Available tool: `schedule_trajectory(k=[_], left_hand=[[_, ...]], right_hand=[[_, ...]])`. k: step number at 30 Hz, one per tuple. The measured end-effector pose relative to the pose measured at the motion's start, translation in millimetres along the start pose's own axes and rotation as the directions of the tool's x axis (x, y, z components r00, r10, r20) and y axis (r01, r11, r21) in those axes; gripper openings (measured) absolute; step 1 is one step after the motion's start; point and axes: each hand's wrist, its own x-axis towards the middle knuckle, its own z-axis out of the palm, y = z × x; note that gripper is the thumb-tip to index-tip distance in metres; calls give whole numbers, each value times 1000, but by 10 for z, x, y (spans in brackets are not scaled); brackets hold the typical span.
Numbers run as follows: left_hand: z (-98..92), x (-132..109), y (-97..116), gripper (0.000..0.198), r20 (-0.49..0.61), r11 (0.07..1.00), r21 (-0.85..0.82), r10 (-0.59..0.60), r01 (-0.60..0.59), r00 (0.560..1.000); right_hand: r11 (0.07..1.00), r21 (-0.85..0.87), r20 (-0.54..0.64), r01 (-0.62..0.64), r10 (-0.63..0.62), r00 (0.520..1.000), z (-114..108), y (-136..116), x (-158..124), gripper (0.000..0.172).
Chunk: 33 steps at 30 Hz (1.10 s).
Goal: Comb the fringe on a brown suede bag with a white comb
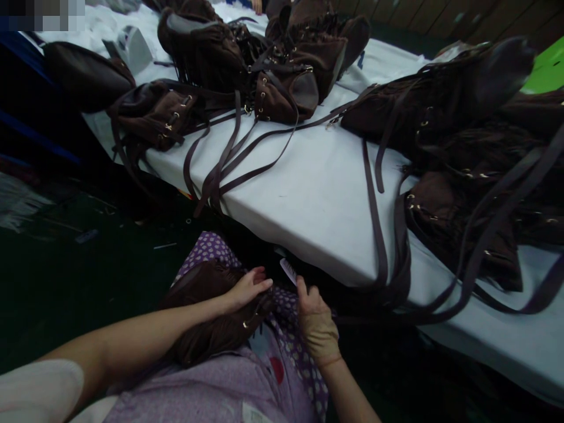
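A dark brown bag (207, 329) with metal eyelets lies across my lap. My left hand (249, 288) is over the bag's upper side, its thumb and fingers apart with nothing visible between them. Just to its right, my right hand (314, 317) is closed around the handle of a pale comb (288, 271). The comb's teeth point up and left, apart from the bag. A tan covering wraps the right wrist and lower palm. Purple patterned cloth (205, 247) lies under the bag.
In front of me stands a table with a white cover (308, 194). Several brown bags are on it, including a small bag (282, 97) and a pile at right (440, 117). Long straps (399, 247) hang over the near edge. Scraps lie on the dark floor (101, 247) at left.
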Motion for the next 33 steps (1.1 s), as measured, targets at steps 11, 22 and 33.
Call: schedule_trajectory(k=[11, 22, 33], left_hand=[[-275, -918, 667, 109, 314, 506, 818, 7, -274, 949], [-907, -1196, 993, 34, 798, 247, 590, -31, -769, 602], [-1231, -1439, 660, 35, 656, 521, 587, 142, -619, 741]], right_hand=[[859, 472, -145, 197, -144, 979, 193, -94, -287, 38], [588, 628, -117, 510, -577, 809, -75, -484, -510, 42], [996, -76, 352, 47, -17, 936, 61, 24, 183, 55]])
